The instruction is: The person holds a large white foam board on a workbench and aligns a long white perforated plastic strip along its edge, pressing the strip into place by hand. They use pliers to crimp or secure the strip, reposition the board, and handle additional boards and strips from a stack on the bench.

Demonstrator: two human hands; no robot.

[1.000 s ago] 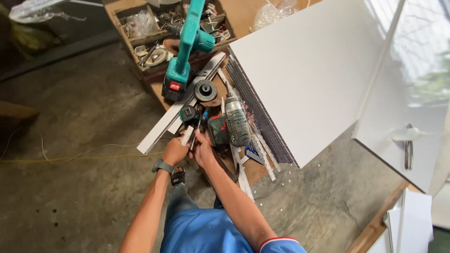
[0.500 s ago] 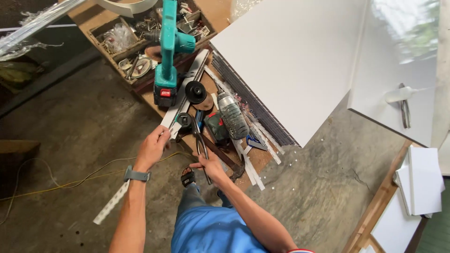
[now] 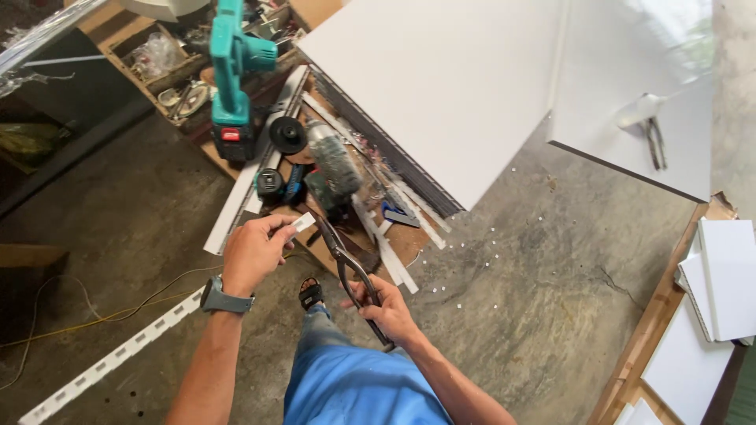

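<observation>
At nine o'clock a long white perforated strip (image 3: 110,362) lies on the concrete floor (image 3: 535,260), with a yellow cord (image 3: 102,315) crossing near it. Your left hand (image 3: 252,250) sits just left of centre, wearing a dark wristwatch (image 3: 216,299); its grip is pinched on a short white strip piece (image 3: 302,223), held level. Your right hand (image 3: 386,311) is wrapped around the dark handles of a pair of tin snips (image 3: 350,267), whose blades point toward eleven o'clock and reach the white piece's end. By my reading you are at the cutting step: you would need to seat the piece square between the blades before squeezing, and I cannot tell whether the blades are parted.

At twelve o'clock a teal cordless power tool (image 3: 231,71) with a small red label on its black battery lies over a wooden crate (image 3: 157,79) holding clear plastic bags (image 3: 153,55). Beside it lie a black grinding disc (image 3: 287,135) and a grey-green drill (image 3: 332,165). From one to three o'clock, white panels (image 3: 457,86) lean and lie; small white chips (image 3: 480,252) dot the floor.
</observation>
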